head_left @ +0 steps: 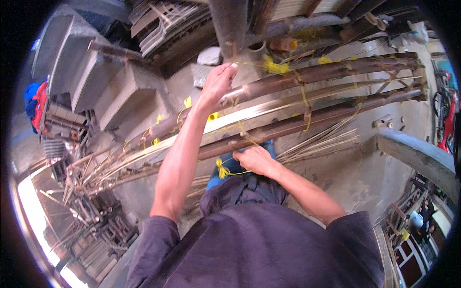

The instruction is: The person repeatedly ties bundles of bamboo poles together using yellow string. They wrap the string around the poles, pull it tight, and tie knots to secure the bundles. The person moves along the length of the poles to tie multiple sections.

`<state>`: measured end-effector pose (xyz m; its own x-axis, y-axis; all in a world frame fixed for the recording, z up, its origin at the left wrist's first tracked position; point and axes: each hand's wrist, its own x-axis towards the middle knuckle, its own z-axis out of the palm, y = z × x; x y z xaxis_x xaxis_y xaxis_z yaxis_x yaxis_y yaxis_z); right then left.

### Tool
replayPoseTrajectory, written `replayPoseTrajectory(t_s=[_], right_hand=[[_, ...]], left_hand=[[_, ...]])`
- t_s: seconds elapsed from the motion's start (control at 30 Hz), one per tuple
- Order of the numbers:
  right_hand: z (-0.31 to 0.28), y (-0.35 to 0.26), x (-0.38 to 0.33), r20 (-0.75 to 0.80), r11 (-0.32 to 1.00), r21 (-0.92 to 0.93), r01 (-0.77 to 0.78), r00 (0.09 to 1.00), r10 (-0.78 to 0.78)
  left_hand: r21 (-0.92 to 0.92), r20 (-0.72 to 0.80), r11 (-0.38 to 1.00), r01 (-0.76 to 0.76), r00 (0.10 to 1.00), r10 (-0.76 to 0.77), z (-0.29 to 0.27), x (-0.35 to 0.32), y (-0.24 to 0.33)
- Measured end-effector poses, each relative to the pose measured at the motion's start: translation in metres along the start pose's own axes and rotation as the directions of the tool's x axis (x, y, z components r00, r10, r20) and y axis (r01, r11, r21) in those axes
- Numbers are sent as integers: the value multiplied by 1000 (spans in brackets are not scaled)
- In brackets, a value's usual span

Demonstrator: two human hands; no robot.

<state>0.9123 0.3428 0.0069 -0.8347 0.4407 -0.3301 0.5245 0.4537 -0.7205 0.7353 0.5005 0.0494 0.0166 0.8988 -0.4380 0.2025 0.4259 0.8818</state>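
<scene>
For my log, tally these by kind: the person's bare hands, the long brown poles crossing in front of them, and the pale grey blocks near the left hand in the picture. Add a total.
Bare hands: 2
Long round brown poles: 2
Pale grey rough blocks: 2
Total: 6

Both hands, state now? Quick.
Left hand: closed, seemingly pinching yellow string at the fingertips.
Right hand: fingers curled, seemingly holding yellow string too; a small yellow bundle is just left of it.
</scene>
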Motion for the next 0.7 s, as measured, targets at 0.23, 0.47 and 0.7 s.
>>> replayPoseTrajectory(t_s=[0.23,0.47,0.7], right_hand=[[-22,-6,-60,-339,991,65,117,936,-89],[-179,-162,-167,-924,918,-234,-320,368,-107],[-235,-470,-190,-593,784,-537,-310,800,-90]], left_hand=[[804,79,594,-35,996,-48,-25,21,-8],[322,-115,482,-815,472,874,-177,-143,129],[444,662,-511,-736,-115,741,-311,-333,243]])
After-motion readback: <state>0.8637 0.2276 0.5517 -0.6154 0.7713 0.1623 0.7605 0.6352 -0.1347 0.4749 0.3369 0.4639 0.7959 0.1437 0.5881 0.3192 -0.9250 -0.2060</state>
